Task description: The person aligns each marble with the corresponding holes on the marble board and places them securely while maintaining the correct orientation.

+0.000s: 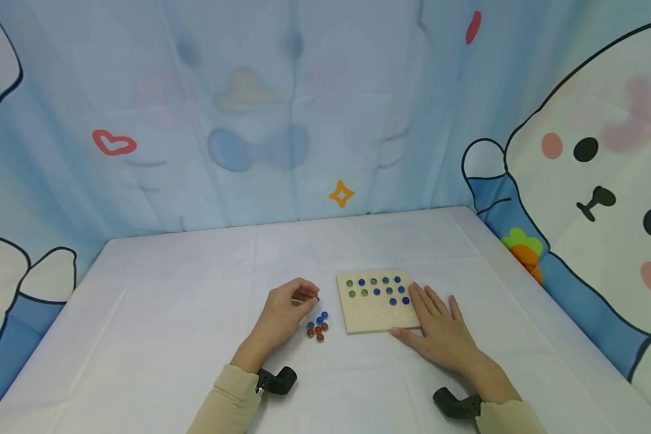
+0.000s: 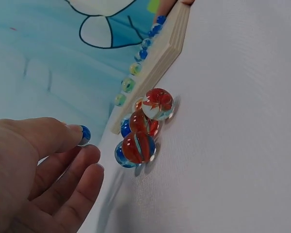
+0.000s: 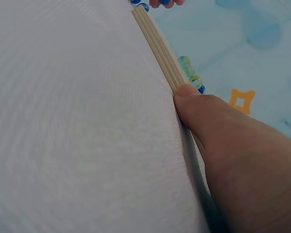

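A square wooden board with rows of holes lies on the white table; blue and green marbles fill its far rows. My left hand hovers left of the board and pinches a blue marble at its fingertips. Just below it lies a small pile of red and blue marbles, also close in the left wrist view. My right hand lies flat with straight fingers on the board's right edge; its thumb presses the board's near side.
The table is covered in a white cloth. A blue cartoon-printed curtain walls the back and both sides. Black wrist mounts sit on both forearms near the front edge.
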Action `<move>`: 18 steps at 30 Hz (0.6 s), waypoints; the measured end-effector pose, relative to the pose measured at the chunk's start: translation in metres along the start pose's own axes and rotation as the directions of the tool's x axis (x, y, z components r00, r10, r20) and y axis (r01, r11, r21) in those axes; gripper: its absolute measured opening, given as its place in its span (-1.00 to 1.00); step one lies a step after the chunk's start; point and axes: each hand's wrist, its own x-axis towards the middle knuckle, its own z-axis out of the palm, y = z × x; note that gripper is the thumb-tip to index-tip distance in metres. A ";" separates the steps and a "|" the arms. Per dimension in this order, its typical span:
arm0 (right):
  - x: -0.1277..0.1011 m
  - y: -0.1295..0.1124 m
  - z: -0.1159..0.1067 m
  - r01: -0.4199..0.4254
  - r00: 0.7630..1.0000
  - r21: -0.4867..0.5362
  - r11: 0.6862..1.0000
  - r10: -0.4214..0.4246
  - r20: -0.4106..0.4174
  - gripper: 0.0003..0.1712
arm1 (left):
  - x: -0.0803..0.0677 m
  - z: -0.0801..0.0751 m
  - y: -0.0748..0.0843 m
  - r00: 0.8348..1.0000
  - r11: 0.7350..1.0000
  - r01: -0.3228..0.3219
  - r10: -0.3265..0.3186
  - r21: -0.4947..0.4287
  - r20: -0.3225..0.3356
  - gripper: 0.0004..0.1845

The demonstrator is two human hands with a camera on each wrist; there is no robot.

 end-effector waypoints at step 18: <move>-0.001 0.001 0.002 0.003 1.000 -0.001 1.000 -0.003 -0.004 0.24 | 0.008 0.012 0.023 0.999 1.000 -0.001 0.002 -0.027 0.036 -0.83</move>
